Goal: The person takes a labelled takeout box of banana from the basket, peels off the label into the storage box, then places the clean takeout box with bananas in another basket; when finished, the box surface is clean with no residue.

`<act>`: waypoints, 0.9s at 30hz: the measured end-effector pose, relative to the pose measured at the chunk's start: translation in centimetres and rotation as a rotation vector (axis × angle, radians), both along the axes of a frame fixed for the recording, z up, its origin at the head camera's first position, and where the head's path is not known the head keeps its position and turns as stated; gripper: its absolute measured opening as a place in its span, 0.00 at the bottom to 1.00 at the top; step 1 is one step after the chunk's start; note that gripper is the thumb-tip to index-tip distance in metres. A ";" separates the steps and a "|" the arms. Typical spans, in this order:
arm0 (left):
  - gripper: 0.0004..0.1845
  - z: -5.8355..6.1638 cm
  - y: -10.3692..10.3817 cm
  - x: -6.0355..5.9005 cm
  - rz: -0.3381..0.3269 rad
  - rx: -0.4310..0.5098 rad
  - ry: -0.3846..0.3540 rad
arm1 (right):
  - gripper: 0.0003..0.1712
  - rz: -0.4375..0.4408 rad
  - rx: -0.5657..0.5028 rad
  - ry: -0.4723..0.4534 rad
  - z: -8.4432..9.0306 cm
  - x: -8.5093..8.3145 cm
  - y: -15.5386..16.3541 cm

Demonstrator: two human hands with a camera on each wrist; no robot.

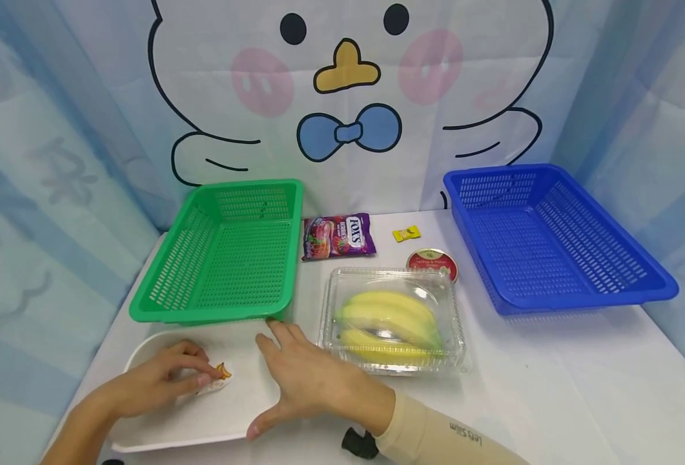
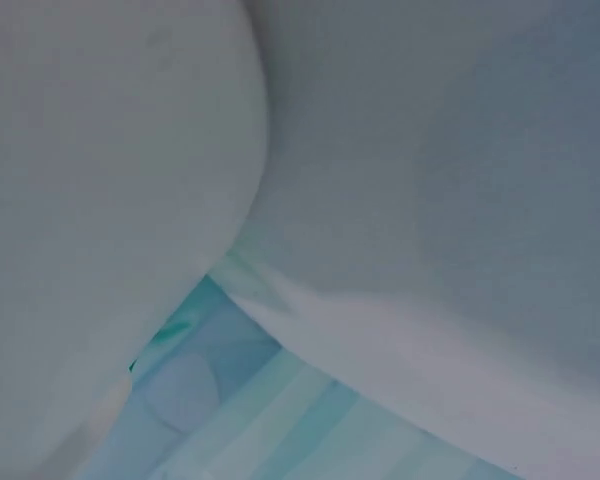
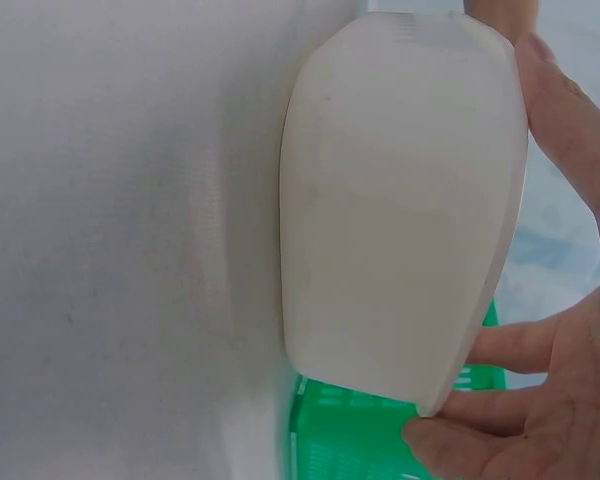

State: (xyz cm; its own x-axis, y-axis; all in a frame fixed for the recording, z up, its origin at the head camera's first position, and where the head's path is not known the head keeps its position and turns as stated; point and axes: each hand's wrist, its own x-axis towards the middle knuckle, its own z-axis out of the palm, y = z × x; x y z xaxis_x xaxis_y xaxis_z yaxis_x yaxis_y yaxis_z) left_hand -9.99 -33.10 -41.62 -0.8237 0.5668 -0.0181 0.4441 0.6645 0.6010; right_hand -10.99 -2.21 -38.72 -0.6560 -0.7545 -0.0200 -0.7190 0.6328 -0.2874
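Note:
My left hand (image 1: pixel 159 380) reaches into a white plastic tub (image 1: pixel 243 423) and pinches a small wrapped piece (image 1: pixel 221 371) with orange-gold and white colouring between thumb and fingertips. Its exact kind is too small to tell. My right hand (image 1: pixel 310 381) grips the right end of the tub, thumb at the near corner and fingers at the far one. In the right wrist view, fingertips (image 3: pixel 445 445) bend over the rim, while the thumb (image 3: pixel 560 100) lies along the other end. The left wrist view shows only pale surfaces and cloth, not the held piece.
Behind the tub stands a green basket (image 1: pixel 296 258); a blue basket (image 1: pixel 481 274) is at the right. Between them lie a purple candy bag (image 1: pixel 339 236), a yellow wrapped candy (image 1: pixel 407 233), a red round tin (image 1: pixel 433 259) and a clear box (image 1: pixel 391 276) of bananas (image 1: pixel 385 316).

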 end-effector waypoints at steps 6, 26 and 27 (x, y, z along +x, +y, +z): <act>0.14 -0.4 0.3 0.2 0.011 0.001 0.129 | 0.76 -0.006 0.003 -0.001 0.1 0.0 0.2; 0.15 1.2 -0.2 0.2 -0.044 0.065 -0.083 | 0.62 0.106 -0.128 -0.008 1.7 0.3 2.4; 0.15 1.3 -0.1 0.2 -0.046 0.073 -0.081 | 0.60 0.117 -0.146 -0.011 2.0 0.3 2.7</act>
State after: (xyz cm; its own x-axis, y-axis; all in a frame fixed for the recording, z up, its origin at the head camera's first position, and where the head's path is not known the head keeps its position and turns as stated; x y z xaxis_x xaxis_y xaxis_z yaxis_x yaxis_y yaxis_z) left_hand -9.78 -33.17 -40.31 -0.7941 0.6064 -0.0408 0.4213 0.5977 0.6821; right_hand -10.73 0.51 -36.72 -0.5641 -0.8209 0.0887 -0.7816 0.4962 -0.3780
